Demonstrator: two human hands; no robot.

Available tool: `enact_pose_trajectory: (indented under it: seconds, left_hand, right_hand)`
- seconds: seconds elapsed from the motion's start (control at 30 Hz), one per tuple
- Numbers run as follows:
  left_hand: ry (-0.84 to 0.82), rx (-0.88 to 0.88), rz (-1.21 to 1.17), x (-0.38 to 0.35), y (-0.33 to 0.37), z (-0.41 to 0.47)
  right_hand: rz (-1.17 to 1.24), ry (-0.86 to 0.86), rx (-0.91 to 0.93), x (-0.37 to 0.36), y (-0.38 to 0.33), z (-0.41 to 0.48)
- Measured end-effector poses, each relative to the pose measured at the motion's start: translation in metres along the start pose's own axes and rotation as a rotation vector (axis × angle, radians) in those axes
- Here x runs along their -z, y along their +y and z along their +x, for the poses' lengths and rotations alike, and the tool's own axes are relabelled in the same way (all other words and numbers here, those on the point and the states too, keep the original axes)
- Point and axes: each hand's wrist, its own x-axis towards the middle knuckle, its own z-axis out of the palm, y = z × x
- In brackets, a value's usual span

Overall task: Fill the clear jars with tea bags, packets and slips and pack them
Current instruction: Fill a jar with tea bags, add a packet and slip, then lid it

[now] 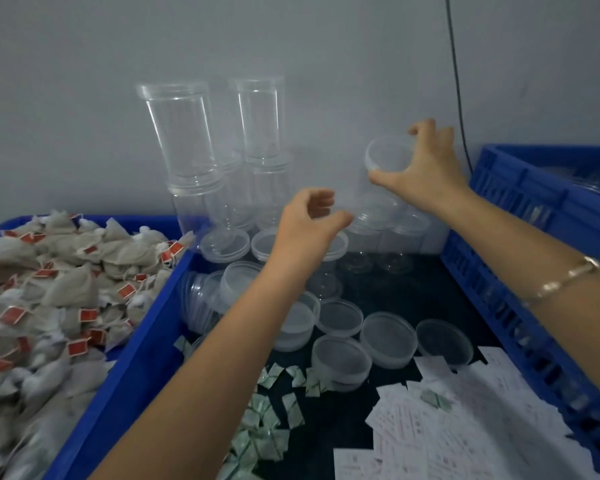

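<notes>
Right hand [426, 168] is up by the wall, thumb and fingers clamped round the end of a clear jar [387, 159], held above the lids [388, 336] lying in the blue crate [142, 344]. Left hand [305, 223] sits just below and left of that jar, fingers half curled, thumb pointing toward its lower end. Touching or not, I can't tell through the blur.

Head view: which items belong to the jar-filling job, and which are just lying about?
Job: stacked jars, lids, tea bags, green packets, paper slips, the jar gripped by the right hand.
Lying about: black cable on the wall, bracelet.
</notes>
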Motion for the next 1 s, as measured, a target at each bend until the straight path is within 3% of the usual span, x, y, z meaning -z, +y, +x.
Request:
enact_pose_trajectory:
  seconds: [0.13, 0.4, 0.67, 0.8, 0.9, 1.0]
  left_hand:
    - [0.018, -0.072, 0.020, 0.010, -0.005, -0.046]
    - [-0.150, -0.123, 0.151, 0.041, -0.023, -0.133]
    - [-0.229, -0.104, 0.309, 0.080, -0.059, -0.199]
    - [-0.267, -0.090, 0.320, 0.089, -0.074, -0.215]
    - [-0.340, -0.058, 0.266, 0.092, -0.081, -0.222]
    - [-0.334, -0.066, 0.284, 0.090, -0.085, -0.221]
  right_hand:
    - [0.102, -0.118, 0.180, 0.017, -0.034, -0.075]
    - [-0.151, -0.406, 0.327, 0.031, -0.065, -0.179]
    - [-0.151, -0.748, 0.311, 0.011, -0.064, -0.227]
    - [-0.017, -0.950, 0.251, 0.006, -0.058, -0.242]
    - [0.134, -1.136, 0.355, 0.013, -0.053, -0.245]
    - [0.098, -1.250, 0.468, 0.022, -0.049, -0.241]
